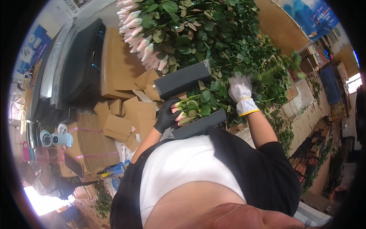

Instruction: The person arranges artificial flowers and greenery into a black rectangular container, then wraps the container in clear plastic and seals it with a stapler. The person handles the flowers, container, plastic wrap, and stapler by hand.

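Note:
My left hand [167, 117], in a black glove, curls round the pink heads of a small bunch of roses [180, 119]. The bunch's green leaves stretch rightward between two dark grey corrugated pieces, a far one [183, 79] and a near one [200, 124] close to my body. My right hand [241, 91] wears a white glove with a yellow cuff edge. It lies over the leafy stems at the bunch's right end. Motion smears its fingertips, so their grip is unclear.
A large heap of pink roses [190, 32] covers the far side, heads left. On the left stand dark grey sheets [82, 61], cardboard pieces [119, 126], a tied cardboard stack [93, 147], a phone [74, 165] and a small fan [46, 138]. Another person [47, 181] is at lower left.

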Tool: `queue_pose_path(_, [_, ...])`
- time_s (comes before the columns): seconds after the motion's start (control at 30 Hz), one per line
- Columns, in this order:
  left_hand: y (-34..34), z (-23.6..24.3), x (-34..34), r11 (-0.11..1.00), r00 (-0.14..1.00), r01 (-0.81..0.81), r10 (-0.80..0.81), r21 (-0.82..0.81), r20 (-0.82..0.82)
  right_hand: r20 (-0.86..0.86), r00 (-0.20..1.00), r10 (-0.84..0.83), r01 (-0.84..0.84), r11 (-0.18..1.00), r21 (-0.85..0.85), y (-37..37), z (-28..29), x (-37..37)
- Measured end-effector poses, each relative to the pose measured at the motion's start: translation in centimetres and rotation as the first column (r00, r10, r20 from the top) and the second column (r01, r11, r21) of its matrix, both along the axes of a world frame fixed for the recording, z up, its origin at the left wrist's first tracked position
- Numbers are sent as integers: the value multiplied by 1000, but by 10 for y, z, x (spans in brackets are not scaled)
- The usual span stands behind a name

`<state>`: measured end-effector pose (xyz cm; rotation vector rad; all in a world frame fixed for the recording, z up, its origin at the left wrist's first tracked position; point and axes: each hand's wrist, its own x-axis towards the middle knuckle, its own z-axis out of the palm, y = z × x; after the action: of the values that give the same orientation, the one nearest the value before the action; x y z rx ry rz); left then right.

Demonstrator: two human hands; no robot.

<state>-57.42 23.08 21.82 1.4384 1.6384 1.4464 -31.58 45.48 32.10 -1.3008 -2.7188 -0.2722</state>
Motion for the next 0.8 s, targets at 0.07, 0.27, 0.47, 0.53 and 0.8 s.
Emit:
queue_pose_path(0.07, [6,7,-1,999,999,51,-51,-2,-8,14,996,-83,83,961,-264,17,-44,7])
queue_pose_path(0.27, [0,12,-2,999,993,-44,44,3,-113,-671,736,83,-21,995,101,69,41,-40])
queue_pose_path(0.47, [8,11,-1,1000,981,-8,8,1,-194,-397,894,209,-201,978,62,145,115,-205])
queue_pose_path(0.53, [10,12,0,1000,979,-10,7,-17,-205,-273,954,124,-135,990,-25,166,102,-217])
queue_pose_path(0.8, [3,11,-1,999,993,-23,19,-27,-120,-148,944,295,-289,955,60,88,122,-164])
